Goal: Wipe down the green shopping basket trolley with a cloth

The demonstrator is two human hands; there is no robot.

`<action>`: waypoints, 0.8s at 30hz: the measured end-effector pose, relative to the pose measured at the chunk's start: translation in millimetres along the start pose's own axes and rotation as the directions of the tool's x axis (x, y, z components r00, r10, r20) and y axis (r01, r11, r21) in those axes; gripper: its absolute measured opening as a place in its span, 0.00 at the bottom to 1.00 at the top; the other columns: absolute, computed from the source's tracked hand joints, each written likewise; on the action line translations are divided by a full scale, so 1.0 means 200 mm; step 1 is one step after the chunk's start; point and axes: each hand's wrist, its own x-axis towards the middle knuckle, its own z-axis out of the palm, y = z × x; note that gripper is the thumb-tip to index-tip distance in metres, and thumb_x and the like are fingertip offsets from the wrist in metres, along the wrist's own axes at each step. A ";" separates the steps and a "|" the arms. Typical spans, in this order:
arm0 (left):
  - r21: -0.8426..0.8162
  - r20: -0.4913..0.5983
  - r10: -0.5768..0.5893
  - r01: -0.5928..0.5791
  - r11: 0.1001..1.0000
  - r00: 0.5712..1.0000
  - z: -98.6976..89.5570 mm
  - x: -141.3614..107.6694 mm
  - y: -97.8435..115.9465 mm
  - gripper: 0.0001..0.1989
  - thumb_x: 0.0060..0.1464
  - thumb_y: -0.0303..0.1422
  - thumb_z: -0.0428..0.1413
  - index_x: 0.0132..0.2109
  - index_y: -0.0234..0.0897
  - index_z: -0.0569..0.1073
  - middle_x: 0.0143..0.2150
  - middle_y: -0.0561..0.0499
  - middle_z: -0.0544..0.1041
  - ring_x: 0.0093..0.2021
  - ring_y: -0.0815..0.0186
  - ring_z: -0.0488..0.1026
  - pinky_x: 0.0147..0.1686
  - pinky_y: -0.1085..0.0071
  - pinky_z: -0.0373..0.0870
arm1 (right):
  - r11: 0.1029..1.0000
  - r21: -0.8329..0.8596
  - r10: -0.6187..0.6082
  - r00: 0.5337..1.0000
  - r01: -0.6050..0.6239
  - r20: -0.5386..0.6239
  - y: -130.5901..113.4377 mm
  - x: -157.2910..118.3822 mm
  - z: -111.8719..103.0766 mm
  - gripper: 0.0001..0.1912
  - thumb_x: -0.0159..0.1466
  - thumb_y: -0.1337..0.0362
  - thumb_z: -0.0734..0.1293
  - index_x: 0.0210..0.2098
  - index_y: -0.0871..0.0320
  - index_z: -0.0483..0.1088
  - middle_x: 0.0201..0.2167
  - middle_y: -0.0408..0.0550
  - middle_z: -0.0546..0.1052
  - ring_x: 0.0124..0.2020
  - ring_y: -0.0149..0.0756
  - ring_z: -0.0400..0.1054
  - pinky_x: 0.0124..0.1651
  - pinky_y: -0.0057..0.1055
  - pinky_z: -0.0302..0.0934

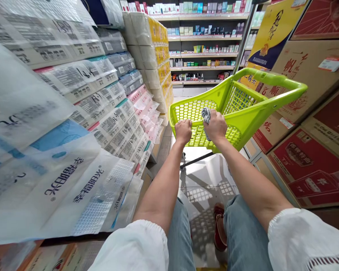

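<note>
A lime-green shopping cart with a perforated plastic basket stands in front of me, angled across the aisle. My left hand is closed over its near rim, close to the left corner. Farther right along the same rim, my right hand is closed around a bunched grey-and-white cloth. Part of the cloth hangs below, against the basket's side. The fingertips of both hands are hidden. Beneath the basket, a dark lower bar and a wheel show.
Stacked plastic-wrapped paper packs line the left side, with yellow-and-white packs beyond. Cartons are piled close on the right. Shelves of small products cross the far end. Tiled floor runs below the cart.
</note>
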 end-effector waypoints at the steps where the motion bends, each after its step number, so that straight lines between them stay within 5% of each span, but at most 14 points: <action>1: 0.013 0.001 -0.009 0.009 1.000 1.000 0.00 0.00 0.01 0.16 0.66 0.36 0.40 0.40 0.42 0.72 0.44 0.48 0.77 0.47 0.59 0.69 0.46 0.62 0.60 | 0.999 0.023 -0.025 1.000 0.024 0.019 -0.04 -0.01 0.02 0.25 0.64 0.57 0.61 0.59 0.59 0.60 0.49 0.58 0.71 0.48 0.49 0.63 0.48 0.39 0.59; 6: 0.054 0.034 0.032 -0.034 0.998 0.999 -0.02 0.00 0.00 0.12 0.64 0.33 0.44 0.41 0.39 0.72 0.43 0.45 0.78 0.46 0.58 0.71 0.46 0.63 0.62 | 0.989 0.089 -0.130 0.986 0.121 0.101 -0.20 -0.06 0.06 0.23 0.65 0.57 0.60 0.59 0.56 0.61 0.49 0.56 0.72 0.48 0.46 0.64 0.48 0.36 0.59; 10: 0.055 0.061 0.134 -0.137 0.989 0.989 -0.07 -0.02 -0.08 0.16 0.66 0.37 0.42 0.46 0.39 0.73 0.46 0.45 0.77 0.49 0.59 0.71 0.51 0.63 0.61 | 0.984 0.086 -0.165 0.976 0.154 0.140 -0.15 -0.04 0.00 0.24 0.63 0.57 0.62 0.57 0.55 0.62 0.47 0.55 0.73 0.47 0.46 0.66 0.46 0.35 0.59; 13: 0.032 0.026 0.146 -0.147 0.989 0.989 -0.10 -0.03 -0.17 0.19 0.66 0.42 0.40 0.48 0.40 0.72 0.49 0.46 0.76 0.52 0.60 0.69 0.57 0.62 0.58 | 0.995 0.036 -0.099 0.982 0.094 0.160 -0.07 0.00 -0.06 0.24 0.62 0.55 0.63 0.56 0.56 0.63 0.45 0.55 0.74 0.44 0.46 0.67 0.44 0.36 0.60; 17: -0.085 0.036 0.137 -0.133 0.987 0.990 -0.08 -0.03 -0.25 0.23 0.67 0.42 0.36 0.37 0.39 0.72 0.40 0.47 0.77 0.45 0.62 0.72 0.51 0.66 0.63 | 0.999 -0.043 0.020 0.991 -0.014 0.135 -0.05 0.02 -0.09 0.25 0.62 0.54 0.63 0.55 0.58 0.62 0.44 0.57 0.74 0.43 0.48 0.68 0.43 0.38 0.60; 24: -0.234 0.012 0.049 -0.045 0.971 0.999 -0.05 -0.01 -0.25 0.21 0.66 0.38 0.39 0.32 0.37 0.72 0.36 0.46 0.78 0.40 0.61 0.73 0.44 0.65 0.66 | 0.994 0.026 -0.108 0.983 0.105 0.150 -0.28 -0.09 0.03 0.24 0.65 0.55 0.60 0.58 0.57 0.61 0.47 0.57 0.72 0.47 0.47 0.65 0.46 0.37 0.59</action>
